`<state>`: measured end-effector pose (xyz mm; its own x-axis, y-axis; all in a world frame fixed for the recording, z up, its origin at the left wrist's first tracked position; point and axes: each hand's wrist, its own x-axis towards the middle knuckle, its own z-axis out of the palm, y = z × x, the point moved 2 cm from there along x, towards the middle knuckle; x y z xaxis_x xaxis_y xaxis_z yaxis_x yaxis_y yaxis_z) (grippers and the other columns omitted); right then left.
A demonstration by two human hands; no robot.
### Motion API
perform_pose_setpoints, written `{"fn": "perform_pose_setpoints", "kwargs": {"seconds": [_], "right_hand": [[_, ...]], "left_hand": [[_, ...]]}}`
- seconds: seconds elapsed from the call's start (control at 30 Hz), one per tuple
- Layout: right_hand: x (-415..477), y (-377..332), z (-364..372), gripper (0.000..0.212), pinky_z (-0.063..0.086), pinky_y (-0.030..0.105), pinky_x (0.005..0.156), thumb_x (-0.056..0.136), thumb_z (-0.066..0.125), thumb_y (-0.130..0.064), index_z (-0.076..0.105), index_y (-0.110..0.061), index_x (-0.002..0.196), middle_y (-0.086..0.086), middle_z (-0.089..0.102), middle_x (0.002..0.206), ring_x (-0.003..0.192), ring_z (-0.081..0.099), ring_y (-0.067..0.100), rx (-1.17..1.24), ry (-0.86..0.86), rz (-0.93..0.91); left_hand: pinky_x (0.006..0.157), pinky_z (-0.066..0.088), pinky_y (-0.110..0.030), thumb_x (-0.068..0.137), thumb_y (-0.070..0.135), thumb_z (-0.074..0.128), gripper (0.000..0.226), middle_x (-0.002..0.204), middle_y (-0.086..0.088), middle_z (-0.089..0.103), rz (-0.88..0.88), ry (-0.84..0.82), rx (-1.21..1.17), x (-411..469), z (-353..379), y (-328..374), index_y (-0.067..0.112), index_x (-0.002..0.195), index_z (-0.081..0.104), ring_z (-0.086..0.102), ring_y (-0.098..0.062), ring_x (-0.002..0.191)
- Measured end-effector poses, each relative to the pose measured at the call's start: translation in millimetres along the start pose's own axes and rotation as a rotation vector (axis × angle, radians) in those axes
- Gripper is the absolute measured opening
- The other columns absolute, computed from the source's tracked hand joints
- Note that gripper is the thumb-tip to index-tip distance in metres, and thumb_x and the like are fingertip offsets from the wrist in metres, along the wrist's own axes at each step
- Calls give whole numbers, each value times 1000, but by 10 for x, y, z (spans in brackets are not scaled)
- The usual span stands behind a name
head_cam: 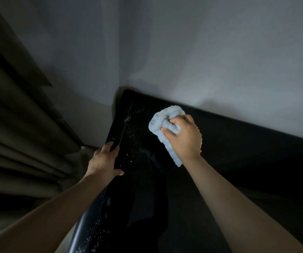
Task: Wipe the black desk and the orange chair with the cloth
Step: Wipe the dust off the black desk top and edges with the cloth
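The glossy black desk [238, 161] fills the lower middle and right of the head view, set into a corner of the wall. Pale crumbs or dust specks [130, 132] lie along its left side. My right hand [185, 137] presses a crumpled light blue cloth [163, 119] onto the desk near its far edge, fingers closed over the cloth. My left hand [105, 159] grips the desk's left edge, thumb on top and fingers wrapped around the side. The orange chair is not in view.
A grey wall [183, 52] rises right behind the desk. Dark brown pleated curtains [19, 125] hang at the left, close to the desk's left edge. A narrow gap of floor shows between curtain and desk.
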<state>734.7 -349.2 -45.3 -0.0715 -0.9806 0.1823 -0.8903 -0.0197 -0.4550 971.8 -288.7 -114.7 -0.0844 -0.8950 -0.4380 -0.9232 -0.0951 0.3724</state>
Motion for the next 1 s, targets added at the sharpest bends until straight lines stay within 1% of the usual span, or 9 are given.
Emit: {"fn": "perform_pose_setpoints", "kwargs": {"seconds": [0.23, 0.37, 0.47, 0.57, 0.7, 0.8, 0.87, 0.93, 1.0], "right_hand": [[523, 46, 290, 26, 45, 27, 76, 83, 70, -42, 70, -24, 102, -3, 61, 112, 88, 63, 17, -44, 16, -1], [793, 22, 481, 27, 51, 39, 81, 86, 65, -47, 70, -24, 101, -1, 62, 111, 88, 63, 21, -114, 23, -30], [1034, -11, 638, 25, 51, 40, 79, 88, 59, -43, 71, -24, 98, 3, 63, 109, 85, 63, 25, -153, 44, -43], [1243, -26, 824, 27, 50, 42, 79, 89, 51, -39, 70, -23, 98, 7, 62, 110, 86, 62, 29, -182, 20, -56], [1476, -30, 1071, 32, 47, 47, 90, 88, 50, -40, 69, -25, 109, 6, 58, 120, 96, 61, 30, -189, -58, -40], [1553, -22, 1241, 30, 39, 53, 102, 90, 51, -42, 68, -28, 110, 1, 55, 127, 106, 59, 28, -231, -149, -41], [1589, 0, 1296, 28, 39, 49, 102, 90, 53, -42, 70, -28, 107, -1, 55, 127, 109, 58, 27, -231, -157, -32], [1614, 15, 1310, 29, 43, 44, 98, 90, 53, -42, 72, -27, 105, -1, 56, 127, 108, 59, 26, -227, -173, -28], [1629, 21, 1297, 30, 44, 43, 98, 90, 51, -42, 72, -27, 106, -1, 56, 128, 107, 59, 27, -235, -206, -25]], "left_hand": [[109, 38, -40, 71, 51, 77, 102, 157, 6, 9, -35, -23, 38, 53, 8, 19, 23, 152, 23, 24, -25, 139], [110, 37, -40, 70, 52, 77, 105, 157, 8, 4, -40, -31, 33, 56, 27, 20, 24, 153, 19, 22, -24, 140], [110, 37, -40, 71, 55, 75, 105, 158, 9, 1, -38, -39, 49, 70, 38, 0, 26, 153, 16, 20, -23, 141], [110, 37, -39, 71, 57, 73, 105, 158, 10, -1, -38, -35, 67, 83, 50, -14, 28, 153, 14, 19, -22, 141], [111, 35, -39, 72, 58, 72, 106, 158, 11, -3, -33, -32, 67, 95, 77, -37, 29, 153, 12, 15, -20, 142], [112, 34, -38, 72, 59, 71, 105, 158, 12, -5, -27, -25, 60, 95, 101, -53, 31, 153, 11, 13, -19, 142], [111, 34, -38, 72, 59, 71, 105, 158, 12, -6, -25, -24, 59, 98, 109, -59, 31, 153, 10, 13, -19, 141], [111, 34, -39, 72, 60, 70, 105, 157, 12, -7, -22, -27, 61, 98, 108, -60, 31, 153, 9, 12, -19, 141], [111, 34, -39, 72, 60, 70, 105, 157, 12, -6, -18, -28, 60, 98, 103, -56, 31, 153, 10, 13, -19, 141]]}}
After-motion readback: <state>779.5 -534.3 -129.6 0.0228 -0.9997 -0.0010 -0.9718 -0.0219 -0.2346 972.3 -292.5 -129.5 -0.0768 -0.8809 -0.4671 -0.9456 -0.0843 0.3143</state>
